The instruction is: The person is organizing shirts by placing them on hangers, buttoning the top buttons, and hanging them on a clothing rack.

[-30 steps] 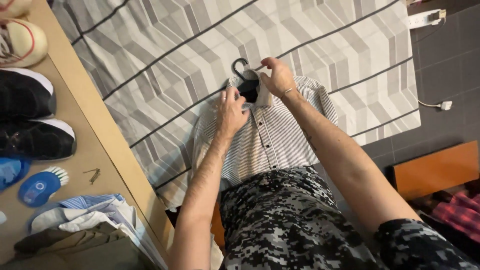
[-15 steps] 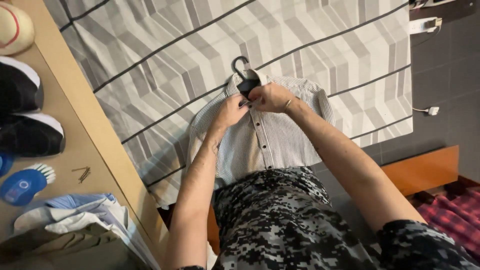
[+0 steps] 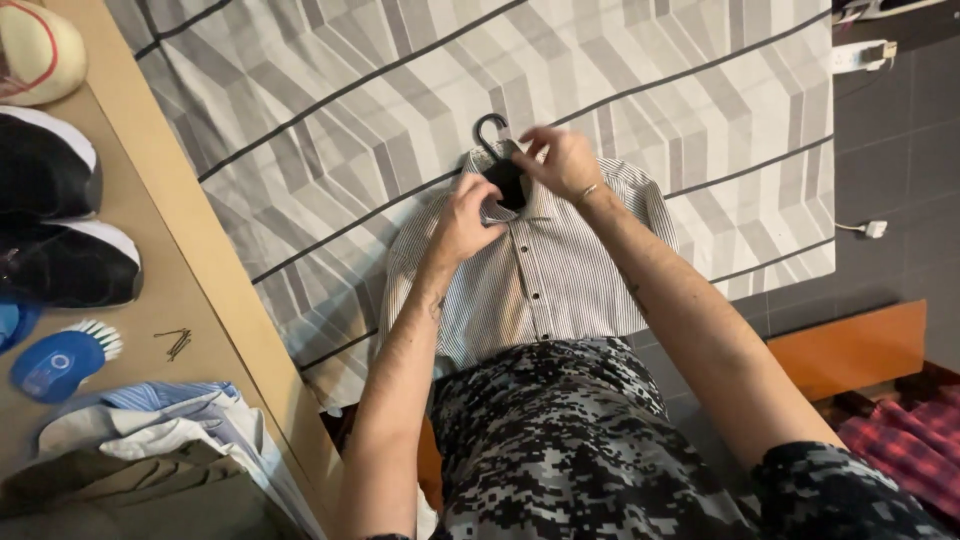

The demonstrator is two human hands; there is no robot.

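The striped shirt (image 3: 540, 280) lies flat on our patterned sheet (image 3: 330, 90), on a black hanger (image 3: 500, 165). Our left hand (image 3: 467, 222) presses the collar with curled fingers; our right hand (image 3: 565, 160) pinches the collar's other side.

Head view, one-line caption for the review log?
Both hands, left hand and right hand, work at the collar of a striped shirt on a black hanger.

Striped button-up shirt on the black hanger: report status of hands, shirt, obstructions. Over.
Left hand and right hand both at the collar. Striped button-up shirt flat on grey patterned bedspread, black plastic hanger inside. Nothing obstructing.
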